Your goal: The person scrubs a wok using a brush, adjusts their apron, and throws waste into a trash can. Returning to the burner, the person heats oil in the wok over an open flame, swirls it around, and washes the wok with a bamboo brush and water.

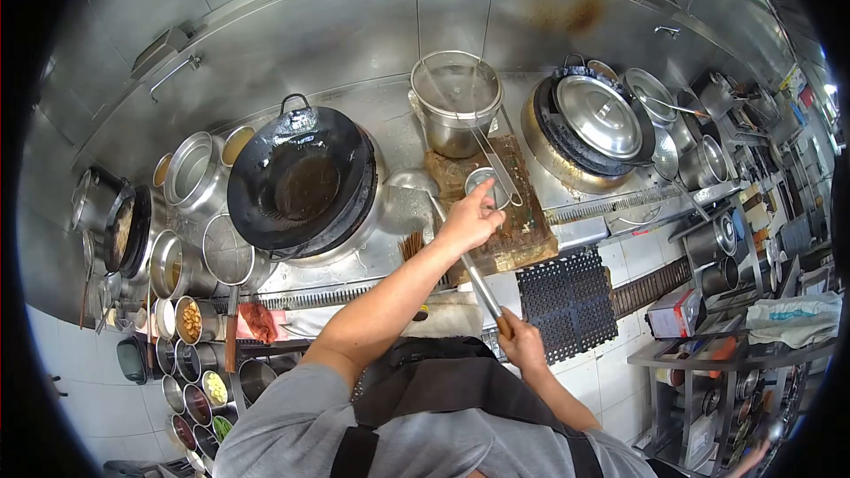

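My left hand [474,217] reaches over a wooden board [527,230], its fingers at the rim of a small metal cup [485,184]. Whether the fingers grip the cup is unclear. My right hand [524,343] is closed round the wooden handle end of a long metal ladle [482,288]. The ladle's shaft runs up and left, passing under my left wrist, toward a shiny round metal bowl shape [412,190]. Behind the board stands a steel pot [453,133] with a wire strainer [456,80] across its top.
A black wok [301,179] sits on the left burner. On the right burner is a lidded pan [598,117]. Pots [190,168] and ingredient containers [189,319] fill the left side. A metal rack [691,358] stands right, with a person's hand [755,458] near it.
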`<state>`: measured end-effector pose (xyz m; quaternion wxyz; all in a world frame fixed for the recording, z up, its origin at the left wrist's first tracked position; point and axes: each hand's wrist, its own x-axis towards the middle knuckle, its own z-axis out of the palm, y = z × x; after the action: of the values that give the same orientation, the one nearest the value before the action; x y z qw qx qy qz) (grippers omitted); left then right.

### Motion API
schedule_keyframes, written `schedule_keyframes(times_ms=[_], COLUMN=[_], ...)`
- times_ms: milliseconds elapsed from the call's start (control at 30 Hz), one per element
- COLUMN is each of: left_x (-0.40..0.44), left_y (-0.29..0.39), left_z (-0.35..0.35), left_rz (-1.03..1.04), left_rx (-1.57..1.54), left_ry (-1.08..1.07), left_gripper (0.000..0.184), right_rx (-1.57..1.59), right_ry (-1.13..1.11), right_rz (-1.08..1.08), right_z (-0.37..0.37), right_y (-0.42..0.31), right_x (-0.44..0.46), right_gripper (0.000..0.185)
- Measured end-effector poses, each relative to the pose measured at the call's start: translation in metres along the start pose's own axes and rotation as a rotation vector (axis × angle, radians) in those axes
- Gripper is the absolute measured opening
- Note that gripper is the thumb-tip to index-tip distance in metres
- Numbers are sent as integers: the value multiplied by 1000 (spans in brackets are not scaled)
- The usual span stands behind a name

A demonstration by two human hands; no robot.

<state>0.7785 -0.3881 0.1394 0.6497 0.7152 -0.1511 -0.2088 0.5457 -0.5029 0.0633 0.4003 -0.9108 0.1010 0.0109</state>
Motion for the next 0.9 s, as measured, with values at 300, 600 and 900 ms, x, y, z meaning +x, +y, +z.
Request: schedule_keyframes(times_ms=[300,600,900], left_x=[109,220,236], left_y=[-30,-50,-30], left_z=[-82,-78,-67], left_rz=[-253,-277,-274], left_rx=[-348,-820,-641], left_ry=[297,438,325], left_gripper=[28,23,30], right_rx=[26,156,192], right_ry=[30,153,154], right_rz=[-11,106,163], right_z=[12,35,22], right_y=[-9,-12,1], right_x=[28,65,79], right_gripper=[51,50,54])
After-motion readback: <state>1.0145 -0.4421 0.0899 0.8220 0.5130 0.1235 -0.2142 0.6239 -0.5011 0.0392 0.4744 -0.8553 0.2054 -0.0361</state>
